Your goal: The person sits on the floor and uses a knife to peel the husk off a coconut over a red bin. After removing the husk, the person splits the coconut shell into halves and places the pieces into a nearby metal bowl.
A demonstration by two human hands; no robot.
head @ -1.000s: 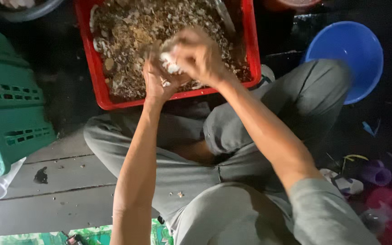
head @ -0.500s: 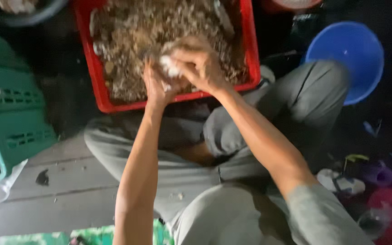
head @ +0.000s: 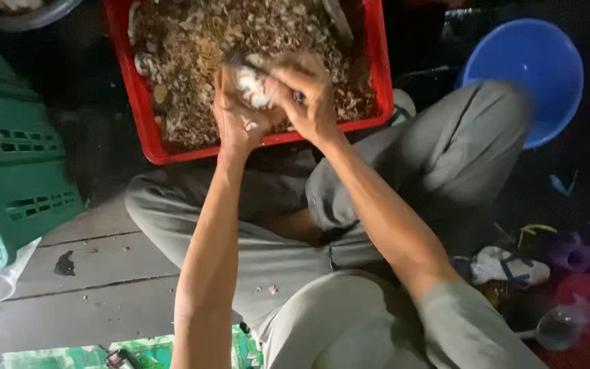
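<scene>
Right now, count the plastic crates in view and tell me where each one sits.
2. A red crate of shell scraps lies ahead of the knees, under the left hand and right hand. A green crate stands at the left edge. Others may lie out of frame.

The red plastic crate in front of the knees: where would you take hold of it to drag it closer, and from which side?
Grip the red plastic crate by its near rim, coming from the knees' side. That long edge faces the person, stands proud of the shell scraps, and is bare either side of the left hand and right hand. A two-handed hold seems steadiest, since it looks full.
</scene>
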